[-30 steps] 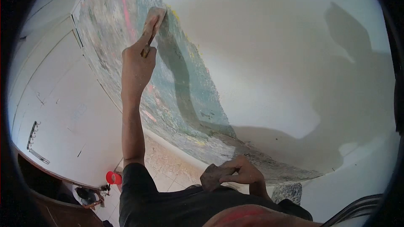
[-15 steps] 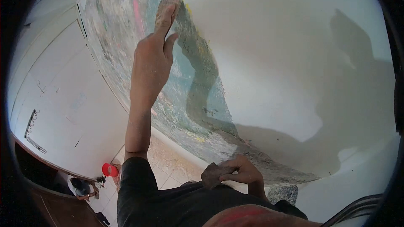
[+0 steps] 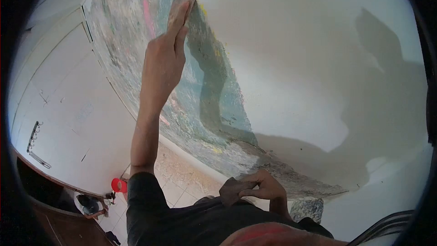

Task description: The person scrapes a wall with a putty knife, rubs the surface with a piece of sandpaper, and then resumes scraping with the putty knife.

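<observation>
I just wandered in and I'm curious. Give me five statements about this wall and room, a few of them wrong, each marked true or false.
1. The left hand holds a flat tool up at the wall's rough, patchy part. True.
2. The right hand is empty. False: it holds a dark flat piece low, in front of the body.
3. A red bucket is near another person. True.
4. The bright pink streak lies to the right of the raised tool. False: it lies to the left.
5. The wall's smooth part is deep red. False: it is whitish, partly in shadow.
</observation>
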The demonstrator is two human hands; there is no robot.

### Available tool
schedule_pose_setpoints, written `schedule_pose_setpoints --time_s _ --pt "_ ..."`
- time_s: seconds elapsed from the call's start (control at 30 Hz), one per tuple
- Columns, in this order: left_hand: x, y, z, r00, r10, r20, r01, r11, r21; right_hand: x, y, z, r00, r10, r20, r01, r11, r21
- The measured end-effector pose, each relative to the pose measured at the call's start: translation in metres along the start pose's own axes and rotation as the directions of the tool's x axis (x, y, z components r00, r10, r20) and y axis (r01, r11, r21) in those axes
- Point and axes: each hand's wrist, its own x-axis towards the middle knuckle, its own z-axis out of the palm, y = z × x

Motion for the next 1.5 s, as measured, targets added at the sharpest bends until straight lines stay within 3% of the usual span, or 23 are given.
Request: schedule_pose_setpoints --time_s 0.1,0.2,0.27,0.4,0.6,0.7,1.07,1.3,1.5 --pt "0.004 -0.003 -0.003 1.0 0.012 0.007 -0.012 0.999 0.043 0.004 -0.002 0.004 0.999 -0.05 0.012 0.05 0.999 0.013" --pt "0.0 -0.002 -0.005 0.997 -0.043 0.064 0.042 0.999 0.021 0.002 -0.003 0.006 0.999 0.041 0.022 -0.041 0.999 0.016" --pt "0.004 0.01 -0.013 0.986 -0.112 0.122 0.115 0.993 -0.015 0.004 0.003 0.006 0.998 -0.007 0.062 0.008 1.0 -0.026" --pt "0.004 0.011 -0.017 0.974 -0.103 0.2 0.096 0.994 0.046 0.007 -0.004 0.006 0.991 -0.026 0.131 0.038 0.995 -0.088" --pt "0.006 -0.01 -0.006 0.998 0.055 0.032 -0.054 0.998 -0.032 0.01 -0.001 0.009 0.989 -0.036 0.143 0.049 0.994 -0.092" --pt "0.007 -0.012 0.002 0.999 0.051 0.012 -0.051 0.998 -0.022 0.008 -0.013 0.015 0.999 -0.016 0.046 0.018 0.999 -0.03" --pt "0.005 0.0 0.004 0.997 0.031 -0.064 -0.03 0.999 0.012 0.004 -0.014 0.012 0.998 -0.06 0.021 0.061 0.997 -0.047" --pt "0.011 0.005 -0.007 0.994 -0.092 0.051 0.09 0.995 0.049 0.007 -0.01 0.015 0.998 -0.045 0.038 0.048 0.996 -0.07" --pt "0.011 0.0 -0.009 0.998 0.039 -0.046 -0.036 0.997 0.062 0.005 -0.008 0.016 0.997 -0.057 0.06 0.057 0.998 0.013"
